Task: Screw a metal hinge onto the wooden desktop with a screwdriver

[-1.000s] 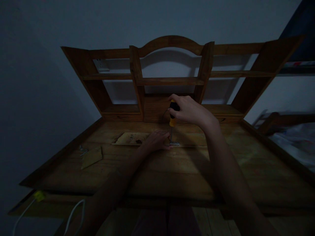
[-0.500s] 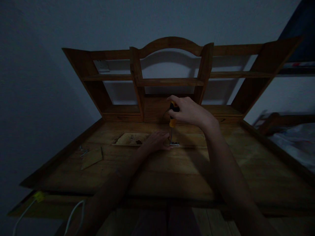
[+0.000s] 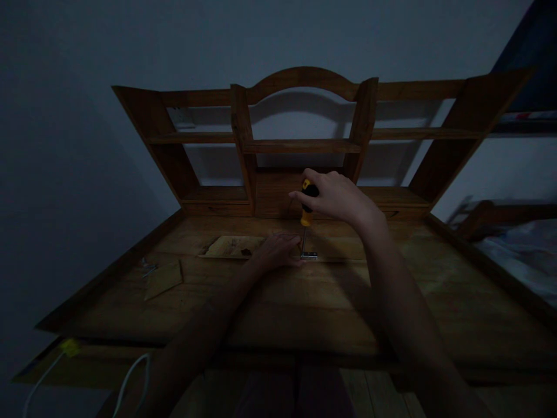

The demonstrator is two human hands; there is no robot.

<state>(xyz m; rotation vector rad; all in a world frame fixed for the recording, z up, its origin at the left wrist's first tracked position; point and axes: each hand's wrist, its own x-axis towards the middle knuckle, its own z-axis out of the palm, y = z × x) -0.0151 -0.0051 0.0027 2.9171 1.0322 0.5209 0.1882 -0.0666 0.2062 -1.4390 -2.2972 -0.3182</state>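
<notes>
Screwdriver (image 3: 307,219), gripped by the right hand (image 3: 334,196), stands nearly upright, tip down at a small metal piece (image 3: 310,256) by the near edge of a wooden board (image 3: 228,246). Left hand (image 3: 278,249) rests just beside; whether it pinches anything, I cannot tell. Shelves (image 3: 300,146) stand behind, on the desk (image 3: 270,325)

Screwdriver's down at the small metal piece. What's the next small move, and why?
Probably a slight turn of the screwdriver with the right hand, keeping it upright: its shaft stands nearly vertical, tip at the left end of the small metal piece, and the left hand rests right beside it. Whether the tip sits in a screw is too small to tell.
</notes>
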